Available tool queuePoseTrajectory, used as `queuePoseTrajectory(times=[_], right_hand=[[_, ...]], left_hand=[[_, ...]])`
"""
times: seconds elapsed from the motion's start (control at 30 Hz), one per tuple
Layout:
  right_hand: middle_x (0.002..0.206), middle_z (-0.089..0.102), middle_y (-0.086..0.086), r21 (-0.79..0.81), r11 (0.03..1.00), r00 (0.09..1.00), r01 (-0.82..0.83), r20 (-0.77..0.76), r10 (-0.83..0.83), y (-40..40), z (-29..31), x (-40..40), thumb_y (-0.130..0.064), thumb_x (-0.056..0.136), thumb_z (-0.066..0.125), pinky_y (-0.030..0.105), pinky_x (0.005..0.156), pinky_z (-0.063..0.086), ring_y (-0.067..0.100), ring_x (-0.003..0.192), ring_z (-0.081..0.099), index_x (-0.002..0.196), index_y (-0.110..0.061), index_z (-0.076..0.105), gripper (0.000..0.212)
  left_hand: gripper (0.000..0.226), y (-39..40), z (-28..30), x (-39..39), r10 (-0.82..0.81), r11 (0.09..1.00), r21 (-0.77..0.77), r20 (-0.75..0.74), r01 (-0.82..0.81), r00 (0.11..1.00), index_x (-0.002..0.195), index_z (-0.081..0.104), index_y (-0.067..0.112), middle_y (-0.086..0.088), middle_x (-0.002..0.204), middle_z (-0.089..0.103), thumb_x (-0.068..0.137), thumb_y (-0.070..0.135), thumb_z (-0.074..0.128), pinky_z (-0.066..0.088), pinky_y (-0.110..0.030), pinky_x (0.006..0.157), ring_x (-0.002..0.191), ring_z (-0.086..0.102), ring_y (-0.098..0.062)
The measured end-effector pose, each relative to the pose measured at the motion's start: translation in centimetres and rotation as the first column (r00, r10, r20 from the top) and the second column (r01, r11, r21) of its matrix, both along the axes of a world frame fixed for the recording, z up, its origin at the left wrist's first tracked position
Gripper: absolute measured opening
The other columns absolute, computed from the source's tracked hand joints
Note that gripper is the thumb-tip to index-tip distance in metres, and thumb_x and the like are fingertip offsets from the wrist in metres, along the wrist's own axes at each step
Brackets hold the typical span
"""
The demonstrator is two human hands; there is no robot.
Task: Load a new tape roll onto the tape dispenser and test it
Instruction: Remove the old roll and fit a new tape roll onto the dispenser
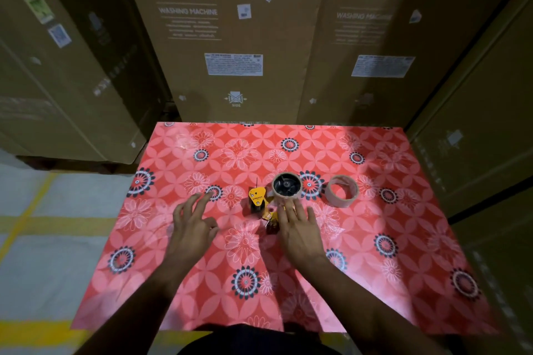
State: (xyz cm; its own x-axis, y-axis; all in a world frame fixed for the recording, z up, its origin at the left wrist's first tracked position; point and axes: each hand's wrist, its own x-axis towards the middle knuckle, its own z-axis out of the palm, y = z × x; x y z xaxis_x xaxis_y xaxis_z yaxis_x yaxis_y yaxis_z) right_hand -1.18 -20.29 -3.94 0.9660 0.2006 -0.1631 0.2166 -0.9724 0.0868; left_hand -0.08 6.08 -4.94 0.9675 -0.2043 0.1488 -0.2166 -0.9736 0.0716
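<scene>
A yellow and black tape dispenser (257,199) lies on its side in the middle of the table (403,239), with a brown tape roll (286,185) seated on its black hub. A loose brown tape roll (342,191) lies flat to the right of it. My right hand (300,228) hovers with spread fingers over the dispenser's handle end, its fingertips close to the mounted roll. My left hand (193,225) floats open to the left of the dispenser, holding nothing.
The table wears a red floral cover. Tall cardboard washing machine boxes (230,37) stand right behind it and along the right side (476,167). Grey floor with yellow lines (43,222) shows on the left.
</scene>
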Motion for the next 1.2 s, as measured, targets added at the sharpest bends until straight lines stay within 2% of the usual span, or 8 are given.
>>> queuePoseTrajectory(times=[0.2,0.4,0.6,0.73,0.9,0.97,1.07,1.2], right_hand=[[0.123,0.071,0.017,0.118,0.992,0.998,0.045,-0.040,-0.041,1.6,-1.1,0.7,-0.017,0.078,0.081,0.043,0.081,0.062,0.036,0.125,0.062,0.119,-0.004,0.065,0.045],[0.140,0.059,0.024,0.147,0.985,0.996,0.092,-0.035,-0.087,2.7,-1.1,2.1,-0.021,0.099,0.058,0.051,0.097,0.053,0.040,0.141,0.044,0.137,0.001,0.051,0.045],[0.091,0.078,0.016,0.227,0.956,0.980,0.184,0.030,-0.195,3.2,-1.0,2.4,-0.021,0.067,0.092,0.037,0.055,0.060,0.031,0.084,0.076,0.105,-0.003,0.073,0.047],[0.099,0.076,0.007,0.338,0.922,0.975,0.188,0.051,-0.218,2.7,-0.6,2.6,-0.033,0.088,0.074,0.033,0.064,0.058,0.025,0.085,0.074,0.124,-0.016,0.060,0.042],[0.103,0.075,0.000,0.781,0.523,0.873,0.341,-0.057,-0.484,-1.5,0.1,2.3,-0.052,0.092,0.063,0.035,0.071,0.058,0.022,0.083,0.071,0.115,-0.020,0.068,0.040],[0.094,0.074,0.006,0.803,0.311,0.787,0.508,-0.286,-0.546,-4.3,-1.1,2.6,-0.054,0.093,0.059,0.043,0.082,0.058,0.028,0.086,0.070,0.100,-0.015,0.070,0.042],[0.107,0.070,0.015,0.537,0.049,0.534,0.842,-0.817,-0.216,-6.8,-2.5,3.1,-0.061,0.095,0.048,0.042,0.090,0.050,0.031,0.098,0.064,0.116,-0.006,0.068,0.062],[0.125,0.062,0.022,0.294,-0.068,0.298,0.953,-0.885,0.357,-7.2,-3.8,3.2,-0.073,0.092,0.033,0.047,0.101,0.044,0.037,0.114,0.058,0.132,0.004,0.056,0.090]], left_hand=[[0.014,0.2,-0.1,0.0,0.001,1.000,0.000,0.007,-0.001,1.000,0.068,0.077,0.024,-0.006,0.151,0.047,0.069,0.030,0.090,0.027,-0.058,0.106,0.139,0.034,-0.032],[0.013,0.5,-0.6,0.0,0.004,1.000,-0.011,-0.019,-0.005,1.000,0.069,0.078,0.026,-0.005,0.150,0.048,0.071,0.033,0.088,0.026,-0.057,0.108,0.139,0.034,-0.031],[0.012,0.9,-0.7,-0.3,-0.012,0.998,-0.064,-0.044,0.009,0.999,0.067,0.077,0.027,-0.002,0.147,0.051,0.071,0.031,0.088,0.029,-0.055,0.107,0.136,0.034,-0.030],[0.011,1.1,-0.9,-1.5,-0.026,0.984,-0.178,-0.092,0.009,0.995,0.071,0.078,0.032,0.007,0.151,0.046,0.073,0.040,0.085,0.032,-0.051,0.106,0.135,0.033,-0.027],[0.013,0.9,-1.2,-3.0,-0.021,0.967,-0.254,-0.125,-0.012,0.992,0.072,0.076,0.036,0.013,0.151,0.044,0.076,0.048,0.078,0.039,-0.051,0.100,0.133,0.035,-0.025],[0.018,0.9,-1.2,-3.3,-0.016,0.966,-0.259,-0.111,-0.013,0.994,0.071,0.075,0.036,0.013,0.149,0.046,0.078,0.052,0.071,0.040,-0.050,0.098,0.131,0.036,-0.024],[0.017,0.8,-1.0,-3.8,0.007,0.968,-0.247,-0.115,-0.036,0.993,0.073,0.075,0.036,0.015,0.148,0.047,0.079,0.052,0.073,0.038,-0.049,0.097,0.130,0.037,-0.024],[0.010,1.0,-0.5,-4.8,0.049,0.975,-0.209,-0.126,-0.075,0.991,0.072,0.076,0.034,0.005,0.145,0.053,0.073,0.040,0.084,0.036,-0.054,0.098,0.130,0.039,-0.030]])
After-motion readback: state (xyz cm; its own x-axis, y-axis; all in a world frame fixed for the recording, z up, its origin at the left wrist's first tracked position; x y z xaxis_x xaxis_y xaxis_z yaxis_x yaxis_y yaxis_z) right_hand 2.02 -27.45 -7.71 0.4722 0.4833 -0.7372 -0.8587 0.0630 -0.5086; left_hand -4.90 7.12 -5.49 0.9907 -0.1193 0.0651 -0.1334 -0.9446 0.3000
